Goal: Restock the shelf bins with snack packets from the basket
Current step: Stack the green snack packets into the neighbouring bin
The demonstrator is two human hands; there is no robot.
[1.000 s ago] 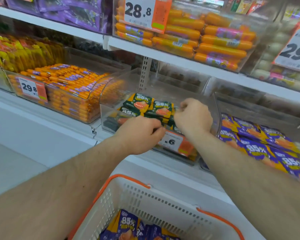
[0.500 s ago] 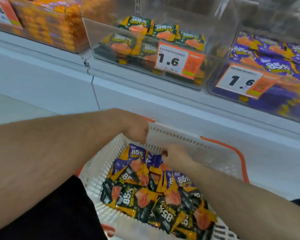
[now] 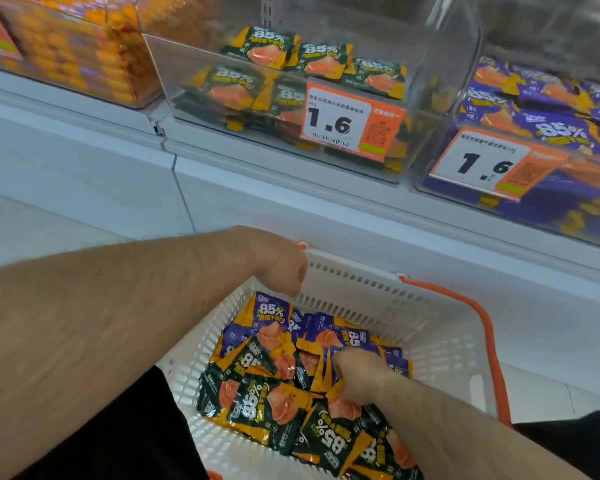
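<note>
Snack packets [image 3: 278, 407], green and purple, are heaped in the white basket [image 3: 440, 344]. Purple ones are gripped by the right hand [image 3: 361, 374], fingers curled; the left hand [image 3: 281, 268] is fisted above, holding nothing visible. Green packets fill the middle bin [image 3: 440, 74], purple ones the right bin [image 3: 430, 183].

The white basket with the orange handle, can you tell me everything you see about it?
The basket looks like white plastic, its walls pierced with rows of slots. An orange handle is hinged at the far rim and lies folded down along the right side. It sits low in front of the white shelf base. Inside lies a loose heap of purple packets and dark green packets. The right hand reaches into the heap; the left hand hovers curled over the far left rim.
</note>
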